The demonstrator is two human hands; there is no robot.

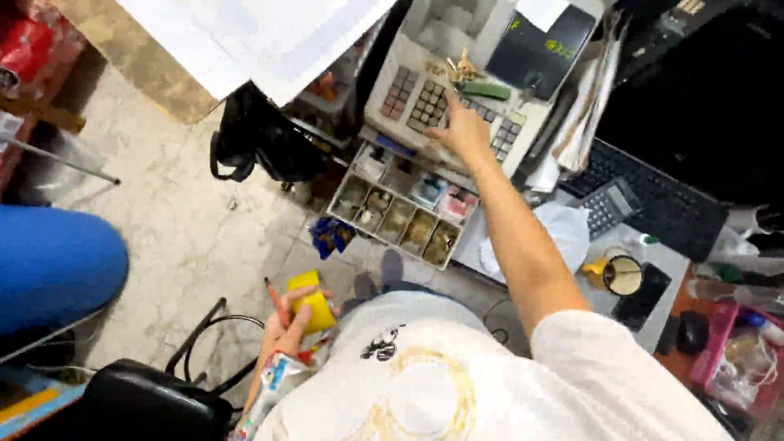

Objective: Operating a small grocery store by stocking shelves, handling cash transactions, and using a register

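Observation:
My right hand (462,129) reaches out over a beige cash register (498,61), its index finger pressing on the keypad (427,106). Below the keypad the cash drawer (398,214) stands open, with coins and notes in its compartments. My left hand (287,325) is low by my body, gripping a small yellow packet (313,300) and a thin red pen (276,300); a colourful wrapper (273,380) hangs below the wrist. I wear a white printed shirt.
A black calculator (605,207), a dark keyboard (665,204), a yellow mug (618,273) and a phone (642,296) lie right of the register. A black bag (260,135) sits on the marble floor. A person's blue-clad leg (53,263) is at the left.

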